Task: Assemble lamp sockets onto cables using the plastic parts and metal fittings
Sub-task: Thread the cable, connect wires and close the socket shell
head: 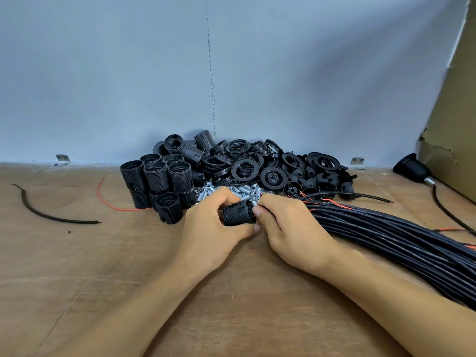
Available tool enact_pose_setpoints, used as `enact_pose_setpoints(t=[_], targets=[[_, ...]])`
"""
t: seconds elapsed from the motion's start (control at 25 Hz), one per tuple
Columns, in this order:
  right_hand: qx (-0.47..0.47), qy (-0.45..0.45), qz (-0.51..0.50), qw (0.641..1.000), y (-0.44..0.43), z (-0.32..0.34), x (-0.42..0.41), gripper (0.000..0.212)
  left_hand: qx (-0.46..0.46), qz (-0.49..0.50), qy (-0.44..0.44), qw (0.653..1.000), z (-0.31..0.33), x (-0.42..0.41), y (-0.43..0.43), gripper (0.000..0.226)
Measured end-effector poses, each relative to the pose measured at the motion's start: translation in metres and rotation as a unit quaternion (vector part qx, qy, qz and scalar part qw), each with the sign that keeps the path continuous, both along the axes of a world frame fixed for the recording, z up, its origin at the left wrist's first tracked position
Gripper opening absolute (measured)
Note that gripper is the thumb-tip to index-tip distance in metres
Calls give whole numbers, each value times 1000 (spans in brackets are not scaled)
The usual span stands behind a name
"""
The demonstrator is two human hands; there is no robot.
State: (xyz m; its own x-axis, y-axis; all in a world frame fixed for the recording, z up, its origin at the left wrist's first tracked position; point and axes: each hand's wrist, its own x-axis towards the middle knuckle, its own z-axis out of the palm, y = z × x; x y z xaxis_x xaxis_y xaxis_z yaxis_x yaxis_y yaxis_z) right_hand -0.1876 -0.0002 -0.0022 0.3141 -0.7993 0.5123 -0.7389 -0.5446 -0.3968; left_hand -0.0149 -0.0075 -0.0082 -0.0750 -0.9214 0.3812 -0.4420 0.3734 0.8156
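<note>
Socket (pixel 238 212): black, threaded, on its side midway across the worktop (pixel 103 266), nearer its rear edge. I log it clasped in the left hand (pixel 211 228), fingers curled round it, with the right hand (pixel 291 228) pinching its right end. Also on my screen: cables (pixel 386 238), a black bundle from the right edge up to the right hand; plastic parts (pixel 247 166), a black heap against the rear edge; fittings (pixel 242 189), a small silver heap touching that heap's front, just behind both hands.

1 head-worn view is supplied, aimed forward and down across the table (pixel 77 279) toward the wall (pixel 103 73); left hand (pixel 211 228) and right hand (pixel 293 230) are framed close.
</note>
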Motion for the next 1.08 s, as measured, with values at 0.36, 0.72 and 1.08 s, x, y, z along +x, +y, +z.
enact_pose_setpoints(t=[0.36, 0.72, 1.08], targets=[[6, -15, -6, 1000, 0, 2, -1, 25, -29, 16, -19, 999, -2, -2, -2, 36], [-13, -28, -33, 999, 1, 10, -8, 11, -17, 44, 10, 999, -7, 4, -7, 44], [23, -105, -38, 993, 2, 11, -3, 15, -34, 30, 18, 999, -7, 3, -3, 48]])
